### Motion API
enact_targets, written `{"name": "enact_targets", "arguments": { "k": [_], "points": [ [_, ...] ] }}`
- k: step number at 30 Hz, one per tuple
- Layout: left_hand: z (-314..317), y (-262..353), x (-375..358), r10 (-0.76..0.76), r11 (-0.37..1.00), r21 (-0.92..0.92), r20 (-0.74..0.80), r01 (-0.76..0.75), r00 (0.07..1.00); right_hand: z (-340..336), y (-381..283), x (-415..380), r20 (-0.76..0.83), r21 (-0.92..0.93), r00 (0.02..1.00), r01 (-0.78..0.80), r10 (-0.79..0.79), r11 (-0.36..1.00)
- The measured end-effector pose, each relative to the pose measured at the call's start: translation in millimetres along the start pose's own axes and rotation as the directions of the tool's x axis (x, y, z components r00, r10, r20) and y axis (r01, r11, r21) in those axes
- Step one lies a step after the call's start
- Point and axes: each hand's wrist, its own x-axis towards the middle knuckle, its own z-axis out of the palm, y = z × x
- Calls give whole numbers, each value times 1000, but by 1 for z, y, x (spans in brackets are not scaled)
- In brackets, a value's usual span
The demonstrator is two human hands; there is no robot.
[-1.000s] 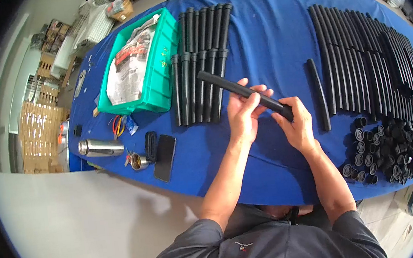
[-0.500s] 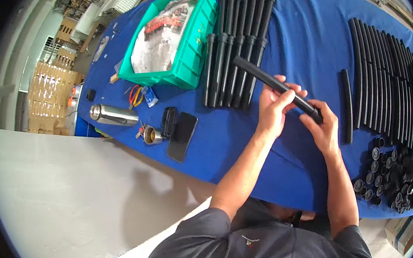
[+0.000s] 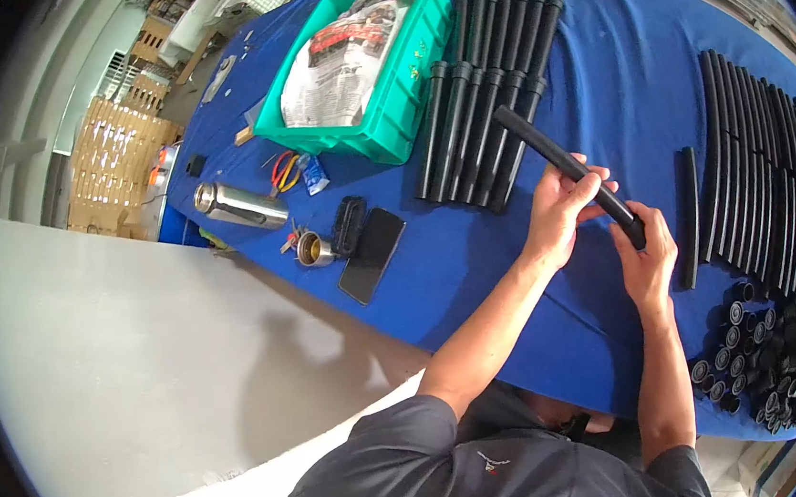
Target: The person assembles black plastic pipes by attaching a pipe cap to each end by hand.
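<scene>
A black tube (image 3: pixel 536 139) slants over the blue cloth, held in both hands. My left hand (image 3: pixel 557 212) is closed around its middle, thumb on top. My right hand (image 3: pixel 650 258) grips the lower end, where a wider black cap-like piece (image 3: pixel 633 231) shows between the fingers. Right of my right hand, a single black tube (image 3: pixel 691 218) lies apart from rows of similar tubes (image 3: pixel 754 166). Many loose round black caps (image 3: pixel 783 365) are heaped below those rows. Beyond my left hand lie two rows of black tubes with wider ends (image 3: pixel 473 131).
A green crate (image 3: pixel 354 141) with newspaper (image 3: pixel 342 67) inside stands at the back left. Nearer are a steel thermos (image 3: pixel 241 206), a metal cup (image 3: pixel 314 249), a black case (image 3: pixel 350 224), a phone (image 3: pixel 373 256), red-and-yellow-handled tools (image 3: pixel 285 171) and a blue packet (image 3: pixel 312 174).
The view has shifted, so the things on the cloth appear farther right. Both hands keep their hold on the tube at nearly the same slant.
</scene>
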Motion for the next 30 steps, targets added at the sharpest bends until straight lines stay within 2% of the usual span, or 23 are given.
{"name": "enact_targets", "arguments": {
  "k": [1, 4, 5, 6, 8, 10, 14, 23, 26, 29, 30],
  "points": [
    [-4, 2, 2, 0, 1000, 3, 12, 0, 1000, 2, 0, -1, -23, 23, 1000, 3, -2, 1000],
    [-14, 6, 3, -3, 1000, -3, 49, 3, 999, -8, -11, 4, 109, 106, 992, -79, 67, 991],
    [-15, 5, 4, 6, 1000, -16, 65, -4, 998, -5, -1, 0, 175, 266, 968, -220, 178, 938],
    [-15, 6, 4, 14, 999, -30, 79, -12, 997, -4, -1, 2, 296, 447, 897, -435, 329, 782],
    [-12, 4, 3, 21, 999, -35, 68, -18, 997, -1, 0, 2, 319, 519, 884, -464, 341, 718],
    [-11, 2, 2, 36, 998, -63, 98, -29, 995, -3, -1, -1, 301, 511, 893, -447, 334, 734],
    [-4, -1, -1, 42, 998, -48, 54, -39, 998, -6, -9, 0, 241, 482, 911, -412, 335, 773],
    [-7, -4, 1, 26, 999, -30, 54, -24, 998, -4, -1, 0, 237, 440, 919, -391, 316, 808],
    [-3, 2, 1, 2, 998, -60, 37, 0, 999, -3, -1, -1, 155, 320, 960, -272, 233, 908],
    [2, 6, -1, 12, 1000, 14, -42, -12, 999, 3, -2, -1, 19, 0, 998, 61, -61, 998],
    [-3, 5, 0, 8, 1000, 1, -14, -8, 1000, 2, -1, 0, 86, 79, 996, -28, 21, 997]
  ]
}}
